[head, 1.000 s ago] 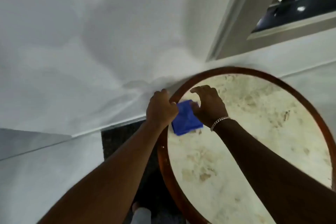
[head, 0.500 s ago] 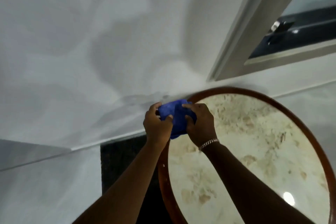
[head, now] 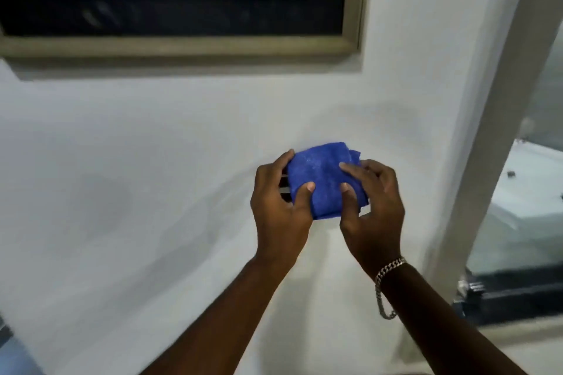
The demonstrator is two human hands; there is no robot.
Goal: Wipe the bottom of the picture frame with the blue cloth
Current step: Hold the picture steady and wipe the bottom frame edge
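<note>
A folded blue cloth (head: 323, 179) is held in front of a white wall, between both hands. My left hand (head: 278, 204) grips its left side, thumb on the front. My right hand (head: 373, 207), with a silver bracelet on the wrist, pinches its right side. Above, on the wall, hangs the picture frame (head: 182, 47): a beige outer moulding, a black inner border and a pale picture. Its bottom edge runs across the upper left, well above the cloth. Neither hand touches the frame.
A white wall (head: 122, 161) fills the middle of the view. A pale grey window or door post (head: 493, 131) slants up the right side, with glass and a dark sill (head: 518, 298) beyond it.
The view has swung up from the round marble table to the wall and picture frame. Both hands lifted the blue cloth off the table and now hold it up in front of the wall.
</note>
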